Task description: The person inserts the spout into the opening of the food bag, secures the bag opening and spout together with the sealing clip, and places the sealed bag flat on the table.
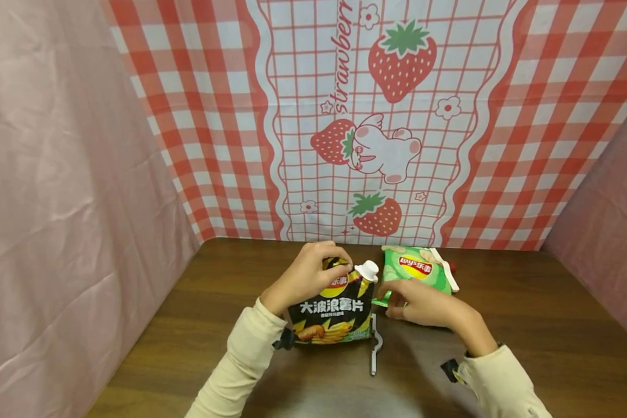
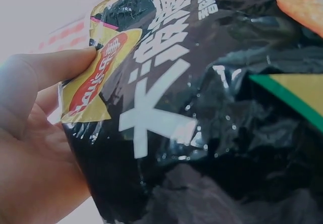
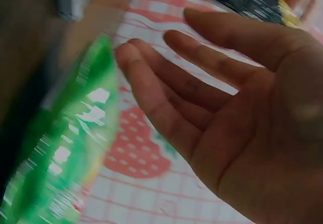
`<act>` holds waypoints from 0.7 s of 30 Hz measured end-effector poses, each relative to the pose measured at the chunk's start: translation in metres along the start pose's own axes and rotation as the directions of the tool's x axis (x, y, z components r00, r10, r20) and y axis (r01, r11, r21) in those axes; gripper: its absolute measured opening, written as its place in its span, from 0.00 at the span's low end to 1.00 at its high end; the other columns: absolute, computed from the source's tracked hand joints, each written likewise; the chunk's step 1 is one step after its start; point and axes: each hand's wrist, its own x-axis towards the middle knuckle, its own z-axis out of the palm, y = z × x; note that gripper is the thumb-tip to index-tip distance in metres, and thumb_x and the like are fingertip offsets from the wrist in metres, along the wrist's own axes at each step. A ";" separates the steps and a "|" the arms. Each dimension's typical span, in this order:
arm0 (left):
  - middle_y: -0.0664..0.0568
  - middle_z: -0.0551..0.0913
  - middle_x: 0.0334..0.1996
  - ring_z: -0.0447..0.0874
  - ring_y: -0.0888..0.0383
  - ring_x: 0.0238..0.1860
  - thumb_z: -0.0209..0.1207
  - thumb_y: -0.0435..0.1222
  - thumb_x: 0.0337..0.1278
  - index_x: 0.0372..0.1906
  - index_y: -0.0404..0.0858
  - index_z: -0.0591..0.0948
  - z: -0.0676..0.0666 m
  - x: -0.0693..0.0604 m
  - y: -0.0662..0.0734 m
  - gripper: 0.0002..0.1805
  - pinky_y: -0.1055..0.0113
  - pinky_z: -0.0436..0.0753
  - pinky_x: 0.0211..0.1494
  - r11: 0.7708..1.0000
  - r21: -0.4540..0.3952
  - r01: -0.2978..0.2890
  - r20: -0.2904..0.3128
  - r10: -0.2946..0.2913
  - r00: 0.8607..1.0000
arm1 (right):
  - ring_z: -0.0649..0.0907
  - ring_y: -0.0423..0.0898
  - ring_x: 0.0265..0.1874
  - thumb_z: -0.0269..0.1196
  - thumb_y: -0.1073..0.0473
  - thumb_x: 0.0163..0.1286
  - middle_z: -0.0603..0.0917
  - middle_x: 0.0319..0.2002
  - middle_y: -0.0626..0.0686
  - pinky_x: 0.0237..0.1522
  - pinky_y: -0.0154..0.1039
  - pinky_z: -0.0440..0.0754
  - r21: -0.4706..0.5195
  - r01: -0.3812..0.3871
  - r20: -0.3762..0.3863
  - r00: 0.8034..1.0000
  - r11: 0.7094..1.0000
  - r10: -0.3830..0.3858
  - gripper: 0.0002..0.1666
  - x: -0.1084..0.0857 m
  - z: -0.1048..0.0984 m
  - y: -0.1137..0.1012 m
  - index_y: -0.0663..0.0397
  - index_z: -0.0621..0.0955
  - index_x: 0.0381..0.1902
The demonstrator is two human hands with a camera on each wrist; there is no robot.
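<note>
A black potato chip bag [image 1: 334, 325] stands upright on the table, its top edge pinched by my left hand [image 1: 307, 274]. In the left wrist view the thumb presses on the front of the bag [image 2: 151, 98] near its yellow and red logo. A white spout-like cap [image 1: 367, 270] sits at the bag's upper right corner. My right hand [image 1: 423, 303] hovers by the near edge of a green chip bag [image 1: 432, 281], its fingers loosely bent. The right wrist view shows nothing between the fingers of that hand [image 3: 217, 98].
A white sealing clip [image 1: 446, 270] lies along the right side of the green bag, with a small red thing [image 1: 453, 267] behind it. A grey clip [image 1: 374, 351] lies on the brown table [image 1: 188, 337] right of the black bag. A checked strawberry cloth [image 1: 230, 145] hangs behind.
</note>
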 end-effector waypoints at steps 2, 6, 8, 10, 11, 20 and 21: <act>0.57 0.82 0.29 0.70 0.64 0.27 0.65 0.33 0.63 0.37 0.40 0.88 -0.002 0.000 0.000 0.03 0.70 0.72 0.34 1.000 0.006 0.000 0.002 0.000 1.000 | 0.74 0.33 0.24 0.63 0.70 0.62 0.78 0.25 0.42 0.28 0.33 0.73 -0.047 0.018 0.025 1.000 0.999 -0.017 0.13 0.007 0.014 0.005 0.53 0.82 0.43; 0.57 0.81 0.28 0.68 0.63 0.26 0.65 0.33 0.62 0.37 0.40 0.88 -0.004 -0.001 -0.001 0.03 0.70 0.71 0.33 1.000 0.017 -0.001 0.002 0.001 1.000 | 0.66 0.35 0.19 0.58 0.77 0.53 0.68 0.19 0.42 0.22 0.32 0.65 -0.163 0.006 0.043 0.999 0.987 0.001 0.16 0.017 0.040 0.009 0.55 0.81 0.35; 0.57 0.80 0.28 0.67 0.63 0.26 0.65 0.33 0.62 0.36 0.39 0.88 -0.005 -0.001 -0.001 0.03 0.70 0.70 0.33 1.000 0.019 -0.003 0.002 0.003 1.000 | 0.66 0.36 0.20 0.57 0.80 0.49 0.67 0.18 0.41 0.22 0.33 0.66 -0.207 -0.020 0.043 0.999 0.978 0.030 0.18 0.019 0.048 0.010 0.56 0.81 0.33; 0.57 0.80 0.27 0.67 0.63 0.26 0.65 0.33 0.62 0.36 0.40 0.88 -0.006 -0.001 -0.001 0.03 0.70 0.70 0.33 1.000 0.019 -0.001 0.008 0.001 1.000 | 0.71 0.37 0.22 0.58 0.81 0.47 0.72 0.20 0.43 0.24 0.34 0.70 -0.239 -0.022 0.036 0.999 0.971 0.032 0.18 0.019 0.053 0.010 0.56 0.82 0.31; 0.57 0.80 0.27 0.68 0.63 0.26 0.65 0.33 0.62 0.37 0.40 0.88 -0.006 -0.001 0.000 0.03 0.70 0.71 0.33 1.000 0.019 0.000 0.012 -0.001 1.000 | 0.73 0.38 0.23 0.59 0.80 0.46 0.75 0.21 0.43 0.25 0.34 0.72 -0.248 -0.023 0.031 0.999 0.968 0.031 0.18 0.019 0.054 0.011 0.55 0.83 0.31; 0.55 0.83 0.31 0.74 0.64 0.30 0.65 0.33 0.62 0.37 0.39 0.88 -0.010 -0.004 -0.001 0.03 0.69 0.76 0.38 1.000 0.017 0.006 0.015 -0.006 1.000 | 0.75 0.41 0.29 0.73 0.72 0.42 0.76 0.27 0.43 0.32 0.36 0.74 -0.272 0.038 -0.090 0.994 0.961 -0.064 0.15 0.016 0.042 0.003 0.47 0.82 0.21; 0.55 0.83 0.31 0.74 0.64 0.30 0.66 0.33 0.62 0.36 0.39 0.88 -0.011 -0.004 -0.001 0.03 0.69 0.76 0.37 1.000 0.018 0.006 0.013 -0.006 1.000 | 0.75 0.41 0.30 0.74 0.71 0.41 0.75 0.28 0.43 0.33 0.37 0.74 -0.270 0.055 -0.103 0.991 0.961 -0.085 0.15 0.015 0.037 0.002 0.46 0.82 0.21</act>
